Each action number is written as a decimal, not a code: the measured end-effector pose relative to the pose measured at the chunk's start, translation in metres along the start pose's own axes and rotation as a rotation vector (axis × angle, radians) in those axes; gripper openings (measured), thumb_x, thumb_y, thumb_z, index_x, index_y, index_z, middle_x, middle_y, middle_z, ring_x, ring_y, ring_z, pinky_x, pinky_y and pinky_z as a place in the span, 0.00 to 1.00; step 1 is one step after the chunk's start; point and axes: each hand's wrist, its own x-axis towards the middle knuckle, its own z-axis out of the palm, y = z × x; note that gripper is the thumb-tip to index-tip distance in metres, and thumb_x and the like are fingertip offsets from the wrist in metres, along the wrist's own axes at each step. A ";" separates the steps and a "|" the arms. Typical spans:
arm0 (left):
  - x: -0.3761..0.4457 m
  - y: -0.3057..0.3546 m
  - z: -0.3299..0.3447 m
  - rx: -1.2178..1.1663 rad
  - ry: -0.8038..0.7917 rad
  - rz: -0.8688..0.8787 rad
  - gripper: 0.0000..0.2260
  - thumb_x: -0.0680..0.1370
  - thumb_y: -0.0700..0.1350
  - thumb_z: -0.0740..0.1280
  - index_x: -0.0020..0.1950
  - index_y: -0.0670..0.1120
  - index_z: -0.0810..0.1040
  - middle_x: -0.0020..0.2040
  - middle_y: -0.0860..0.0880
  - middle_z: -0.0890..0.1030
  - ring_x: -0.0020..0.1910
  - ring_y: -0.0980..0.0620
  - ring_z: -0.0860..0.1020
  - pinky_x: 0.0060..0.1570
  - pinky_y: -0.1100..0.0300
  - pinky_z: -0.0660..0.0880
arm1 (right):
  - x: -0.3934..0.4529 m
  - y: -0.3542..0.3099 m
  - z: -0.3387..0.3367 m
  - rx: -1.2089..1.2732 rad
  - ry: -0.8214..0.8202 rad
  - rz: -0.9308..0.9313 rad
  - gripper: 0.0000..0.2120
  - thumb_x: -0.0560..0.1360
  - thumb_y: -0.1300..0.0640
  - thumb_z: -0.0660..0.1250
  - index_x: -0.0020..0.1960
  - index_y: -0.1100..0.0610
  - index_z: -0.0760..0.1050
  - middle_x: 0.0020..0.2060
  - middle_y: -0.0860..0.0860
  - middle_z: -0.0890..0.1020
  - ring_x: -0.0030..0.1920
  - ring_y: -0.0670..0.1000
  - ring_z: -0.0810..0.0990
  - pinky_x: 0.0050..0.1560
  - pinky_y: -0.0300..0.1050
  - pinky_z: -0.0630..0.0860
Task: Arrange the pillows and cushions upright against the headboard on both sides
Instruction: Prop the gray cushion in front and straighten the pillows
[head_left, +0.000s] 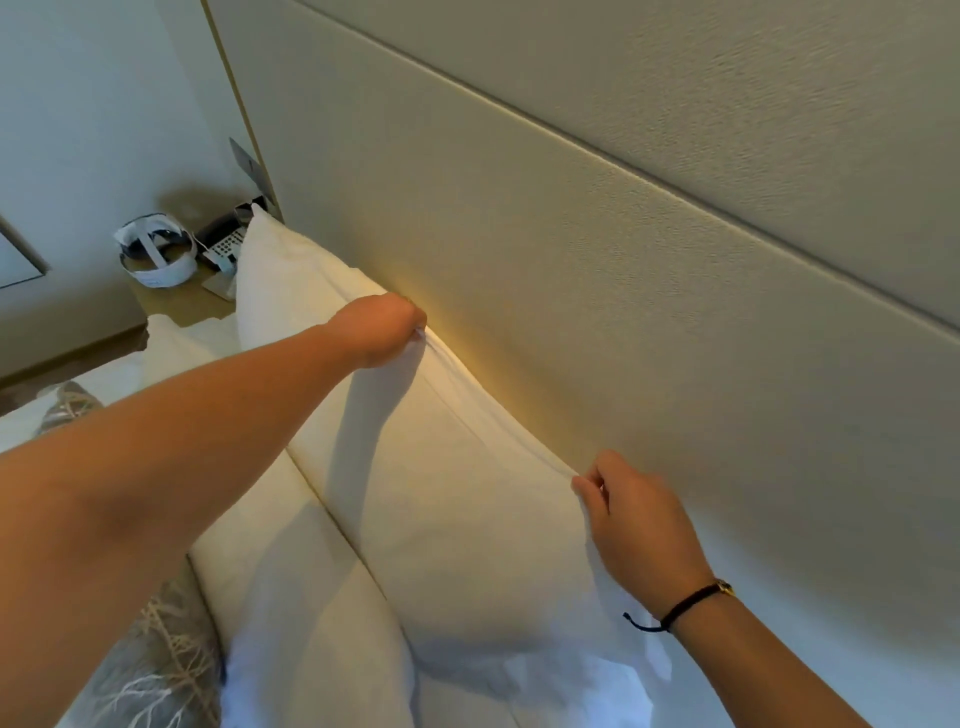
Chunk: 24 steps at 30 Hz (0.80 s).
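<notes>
Now both hands, left hand (387, 332) and right hand (631, 514), grip pillow (467, 499).

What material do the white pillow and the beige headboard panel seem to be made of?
White pillow: soft woven fabric, probably cotton, matte; it creases where both hands pinch its top edge. Beige headboard panel: padded, with a fine-grained textile or faux-leather cover; woven-looking texture and a seam show.

I see the pillow (415, 467) standing against the headboard (623, 291), a second pillow (291, 571) in front of it, a patterned cushion (150, 660) further left, the nightstand (176, 306) beyond.
</notes>
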 end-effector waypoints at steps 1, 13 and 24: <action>0.001 0.004 -0.001 0.003 0.024 0.001 0.09 0.81 0.46 0.62 0.54 0.46 0.81 0.52 0.42 0.81 0.47 0.41 0.78 0.46 0.54 0.74 | -0.004 0.000 -0.004 -0.096 0.042 -0.039 0.13 0.82 0.49 0.56 0.40 0.53 0.63 0.26 0.48 0.71 0.27 0.51 0.70 0.26 0.45 0.63; 0.007 0.020 0.018 -0.039 0.082 -0.056 0.09 0.81 0.46 0.63 0.56 0.46 0.80 0.54 0.44 0.81 0.49 0.43 0.79 0.45 0.58 0.70 | 0.010 -0.009 0.014 -0.481 -0.112 0.002 0.04 0.80 0.61 0.55 0.52 0.53 0.66 0.36 0.48 0.76 0.31 0.51 0.73 0.30 0.43 0.63; 0.016 -0.005 0.006 0.010 0.144 0.181 0.09 0.81 0.48 0.63 0.54 0.49 0.82 0.50 0.49 0.83 0.44 0.48 0.78 0.39 0.60 0.68 | 0.156 -0.095 0.066 0.177 -0.210 -0.141 0.10 0.78 0.60 0.62 0.57 0.52 0.74 0.58 0.54 0.73 0.52 0.56 0.75 0.53 0.49 0.75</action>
